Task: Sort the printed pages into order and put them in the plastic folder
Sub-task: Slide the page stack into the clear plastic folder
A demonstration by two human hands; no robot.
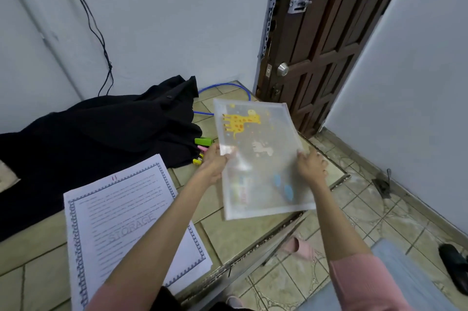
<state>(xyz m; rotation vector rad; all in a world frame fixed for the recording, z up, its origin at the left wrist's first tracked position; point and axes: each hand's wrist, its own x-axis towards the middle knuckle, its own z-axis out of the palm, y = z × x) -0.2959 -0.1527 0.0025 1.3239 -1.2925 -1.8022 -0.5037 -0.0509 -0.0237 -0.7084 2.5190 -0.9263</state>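
A translucent plastic folder [255, 156] with a yellow giraffe print is held up in the air over the tiled floor. My left hand [215, 161] grips its left edge, thumb on top. My right hand [310, 165] holds its right edge, fingers curled over the face. Whether anything is inside the folder cannot be told. The stack of printed pages [121, 229] lies on the floor at the lower left, a page with a decorative border and a "STORAGE" watermark on top, partly covered by my left forearm.
Black cloth [96, 133] is spread on the floor at left, with several highlighters [202, 142] at its edge. A brown door [324, 40] stands ahead. A metal floor track [278, 232] runs diagonally. A pink slipper [298, 247] and a black shoe [453, 265] lie at right.
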